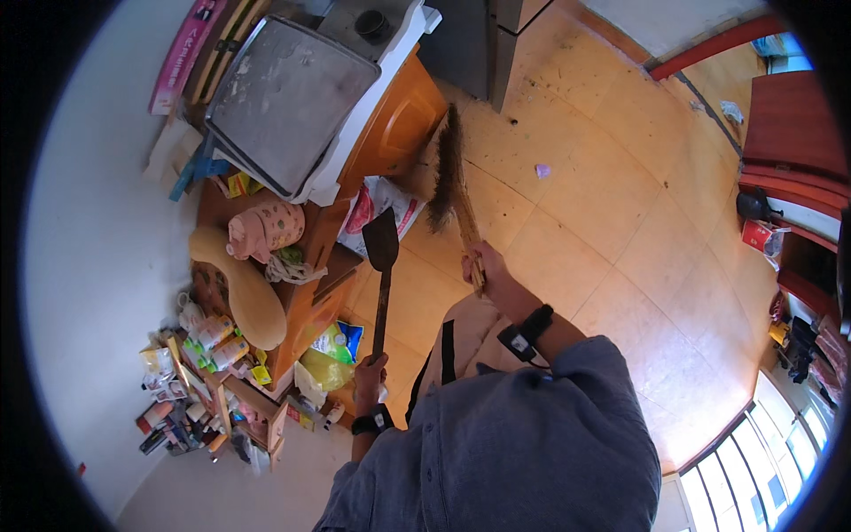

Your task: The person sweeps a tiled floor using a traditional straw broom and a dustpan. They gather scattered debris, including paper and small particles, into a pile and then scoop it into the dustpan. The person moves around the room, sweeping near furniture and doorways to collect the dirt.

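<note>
My left hand [370, 378] grips the handle of a small dark metal shovel [381, 249], whose flat blade points away from me beside a wooden cabinet. My right hand [488, 267] is closed around the thick bound handle of a straw hand broom [449, 163]. The broom's dark, worn bristles are over the tiled floor, close to the cabinet corner; whether they touch it I cannot tell. Shovel and broom are apart. On the tiles to the right of the broom lies a small purple scrap [542, 171], with dark specks of dirt scattered around.
At left, the wooden cabinet [392, 116] carries a grey tray [292, 100]. A large squash [249, 299] and a pink bundle [267, 229] lie on a lower surface. A printed sack [352, 229] and bags [326, 366] stand below. A refrigerator [459, 46] is ahead, dark-red furniture [794, 126] at right.
</note>
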Tool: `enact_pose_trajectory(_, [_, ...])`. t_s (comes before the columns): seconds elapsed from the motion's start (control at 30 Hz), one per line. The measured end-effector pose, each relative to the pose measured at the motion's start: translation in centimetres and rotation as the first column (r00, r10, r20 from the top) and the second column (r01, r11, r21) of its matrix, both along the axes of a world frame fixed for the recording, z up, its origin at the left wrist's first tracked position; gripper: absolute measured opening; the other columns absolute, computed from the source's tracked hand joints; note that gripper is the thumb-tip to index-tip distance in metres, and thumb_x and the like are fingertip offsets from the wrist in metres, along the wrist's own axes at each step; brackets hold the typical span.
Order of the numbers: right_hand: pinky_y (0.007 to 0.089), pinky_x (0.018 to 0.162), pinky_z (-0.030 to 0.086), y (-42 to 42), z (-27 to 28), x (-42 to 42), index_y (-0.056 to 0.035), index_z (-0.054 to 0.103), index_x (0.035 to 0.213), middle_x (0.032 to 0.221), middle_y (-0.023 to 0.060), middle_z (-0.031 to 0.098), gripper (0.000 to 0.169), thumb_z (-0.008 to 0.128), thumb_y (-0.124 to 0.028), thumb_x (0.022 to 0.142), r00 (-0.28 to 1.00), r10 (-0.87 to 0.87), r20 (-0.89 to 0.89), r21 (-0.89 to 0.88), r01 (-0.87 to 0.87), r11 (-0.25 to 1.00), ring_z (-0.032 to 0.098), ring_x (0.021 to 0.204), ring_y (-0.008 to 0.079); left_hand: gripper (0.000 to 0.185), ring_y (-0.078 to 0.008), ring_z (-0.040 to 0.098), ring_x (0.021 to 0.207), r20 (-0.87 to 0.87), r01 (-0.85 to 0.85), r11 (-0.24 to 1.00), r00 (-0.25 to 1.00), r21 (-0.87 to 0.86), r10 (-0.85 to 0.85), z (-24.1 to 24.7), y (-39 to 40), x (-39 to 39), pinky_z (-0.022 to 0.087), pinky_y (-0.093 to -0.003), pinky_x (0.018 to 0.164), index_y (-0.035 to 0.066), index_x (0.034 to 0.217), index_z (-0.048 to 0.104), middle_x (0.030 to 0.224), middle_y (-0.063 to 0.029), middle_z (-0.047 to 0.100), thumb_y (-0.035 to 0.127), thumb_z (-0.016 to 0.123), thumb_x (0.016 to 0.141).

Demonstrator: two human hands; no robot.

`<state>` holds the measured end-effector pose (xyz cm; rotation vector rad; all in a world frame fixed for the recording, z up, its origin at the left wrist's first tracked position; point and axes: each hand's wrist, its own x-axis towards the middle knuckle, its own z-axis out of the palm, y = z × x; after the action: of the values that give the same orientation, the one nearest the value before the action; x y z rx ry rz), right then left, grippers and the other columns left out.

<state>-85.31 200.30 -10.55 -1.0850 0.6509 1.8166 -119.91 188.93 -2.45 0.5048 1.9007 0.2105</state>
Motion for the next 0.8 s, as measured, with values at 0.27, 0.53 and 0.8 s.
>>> enact_pose_trajectory(0.27, [0.0324,0.037,0.04,6.3,-10.1,6.5,-0.0093,0.043,0.07,0.053,0.0055,0.046,0.019,0.049,-0.023,0.082,0.993,-0.037,-0.112,0.134,0.052,0.99,0.045,0.039,0.0197,0.02,-0.0067,0.043,0.04,-0.069,0.088,0.995,0.994,-0.044,-0.091,0.5,1.8,2.3,0.032,-0.0208,0.038,0.002,0.08,0.061,0.05,-0.0001,0.049,0.02,0.069,0.077])
enact_pose_trajectory(0.53, [0.0277,0.037,0.04,1.7,1.1,8.7,-0.0098,0.042,0.073,0.054,0.005,0.045,0.018,0.05,-0.023,0.082,0.996,-0.054,-0.066,-0.057,0.05,0.997,0.048,0.043,0.015,0.019,-0.0076,0.042,0.038,-0.048,-0.018,1.0,0.999,-0.023,0.016,2.1,0.0,6.7,0.032,-0.0223,0.038,0.004,0.077,0.059,0.049,0.0004,0.047,0.021,0.069,0.077])
enact_pose_trajectory(0.8, [0.0327,0.036,0.04,9.5,-3.2,12.5,-0.0092,0.042,0.062,0.053,0.0072,0.047,0.023,0.05,-0.019,0.081,0.985,0.16,0.061,0.219,-0.17,0.961,0.046,0.039,0.0189,0.018,-0.0072,0.042,0.039,-0.064,-0.047,0.999,0.997,0.004,0.047,2.2,-1.1,11.9,0.032,-0.0218,0.038,0.003,0.081,0.061,0.051,0.0009,0.048,0.019,0.069,0.077])
